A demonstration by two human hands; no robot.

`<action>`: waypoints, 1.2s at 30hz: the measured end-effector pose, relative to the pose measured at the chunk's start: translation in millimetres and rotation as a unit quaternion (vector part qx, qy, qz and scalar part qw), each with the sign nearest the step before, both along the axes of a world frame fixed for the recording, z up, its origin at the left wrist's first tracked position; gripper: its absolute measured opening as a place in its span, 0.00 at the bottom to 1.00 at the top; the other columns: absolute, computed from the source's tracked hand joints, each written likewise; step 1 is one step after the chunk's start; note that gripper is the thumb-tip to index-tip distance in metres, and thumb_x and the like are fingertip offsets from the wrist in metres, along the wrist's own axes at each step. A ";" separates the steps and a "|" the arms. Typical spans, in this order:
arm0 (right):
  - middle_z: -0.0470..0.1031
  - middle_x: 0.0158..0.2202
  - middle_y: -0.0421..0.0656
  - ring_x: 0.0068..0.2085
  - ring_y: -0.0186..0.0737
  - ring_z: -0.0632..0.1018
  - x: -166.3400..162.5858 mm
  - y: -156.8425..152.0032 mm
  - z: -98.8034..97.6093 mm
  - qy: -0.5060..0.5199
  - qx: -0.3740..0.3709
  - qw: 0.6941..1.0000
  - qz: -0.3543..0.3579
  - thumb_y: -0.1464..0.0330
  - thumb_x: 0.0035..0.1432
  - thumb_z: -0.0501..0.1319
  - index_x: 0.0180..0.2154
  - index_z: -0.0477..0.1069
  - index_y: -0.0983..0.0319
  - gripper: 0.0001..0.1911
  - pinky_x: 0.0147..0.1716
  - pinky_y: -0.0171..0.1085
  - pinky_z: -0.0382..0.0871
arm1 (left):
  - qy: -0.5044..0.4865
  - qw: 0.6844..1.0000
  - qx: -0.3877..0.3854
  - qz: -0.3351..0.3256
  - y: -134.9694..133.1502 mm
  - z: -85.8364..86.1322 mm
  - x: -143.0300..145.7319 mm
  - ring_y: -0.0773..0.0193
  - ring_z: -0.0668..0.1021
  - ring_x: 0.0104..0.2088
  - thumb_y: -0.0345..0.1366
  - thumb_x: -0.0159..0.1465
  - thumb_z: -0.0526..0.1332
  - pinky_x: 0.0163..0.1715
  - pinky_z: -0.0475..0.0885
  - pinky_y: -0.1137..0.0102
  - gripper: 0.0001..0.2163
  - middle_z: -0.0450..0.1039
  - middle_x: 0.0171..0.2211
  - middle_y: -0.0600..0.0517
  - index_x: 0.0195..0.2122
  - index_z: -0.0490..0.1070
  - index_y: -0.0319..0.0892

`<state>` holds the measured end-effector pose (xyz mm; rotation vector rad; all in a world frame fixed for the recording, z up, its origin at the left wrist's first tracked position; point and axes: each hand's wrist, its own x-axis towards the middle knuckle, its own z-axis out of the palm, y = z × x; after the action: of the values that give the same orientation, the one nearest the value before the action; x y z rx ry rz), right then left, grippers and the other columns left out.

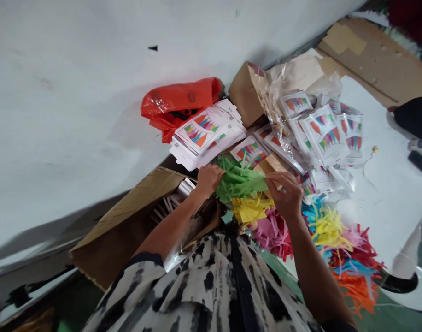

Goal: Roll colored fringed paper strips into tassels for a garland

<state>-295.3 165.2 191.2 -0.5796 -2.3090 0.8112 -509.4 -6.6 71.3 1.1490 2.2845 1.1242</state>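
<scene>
A bunch of green tissue-paper tassels (240,179) is stretched between my two hands. My left hand (210,179) pinches its left end, fingers closed. At the other end, my right hand (286,192) grips a flat green part between thumb and fingers. Just below the green bunch lies a yellow paper tassel (250,210), with pink tassels (271,230) beside it. Farther right, under and past my right forearm, spreads a heap of mixed tassels, including yellow (330,226) and orange (356,288) ones.
Printed cards (206,131) are stacked by a red plastic bag (183,101) against the wall. Several clear-wrapped packets (325,131) pile up on the white table (387,193). An open cardboard box (128,216) stands at my left, and a brown carton (247,92) behind the packets.
</scene>
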 end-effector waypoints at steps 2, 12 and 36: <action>0.84 0.38 0.43 0.41 0.46 0.83 6.7 3.3 -1.8 0.010 -0.021 0.999 -0.036 0.64 0.66 0.66 0.38 0.80 0.56 0.05 0.46 0.46 0.77 | 0.022 1.000 -0.003 -0.022 6.4 11.4 1.4 0.50 0.76 0.38 0.35 0.67 0.66 0.43 0.65 0.60 0.14 0.71 0.26 0.47 0.23 0.73 0.45; 0.82 0.35 0.42 0.38 0.42 0.82 13.7 11.8 -4.4 0.031 -0.022 0.996 -0.085 0.61 0.66 0.66 0.37 0.79 0.57 0.08 0.43 0.42 0.76 | -0.028 0.999 0.031 -0.026 22.0 54.1 -6.9 0.52 0.75 0.44 0.39 0.64 0.70 0.47 0.68 0.61 0.09 0.75 0.34 0.46 0.28 0.75 0.44; 0.80 0.56 0.48 0.55 0.50 0.80 39.8 37.3 31.4 -0.044 -0.116 0.992 -0.022 0.55 0.66 0.67 0.59 0.75 0.55 0.23 0.56 0.51 0.74 | -0.361 0.916 0.035 0.171 11.9 -17.4 17.2 0.67 0.73 0.25 0.52 0.59 0.71 0.22 0.69 0.74 0.18 0.71 0.25 0.55 0.33 0.73 0.41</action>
<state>-255.5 202.4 222.6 -0.7794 -2.2864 1.0617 -492.2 5.3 53.9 0.2462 1.8777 1.4560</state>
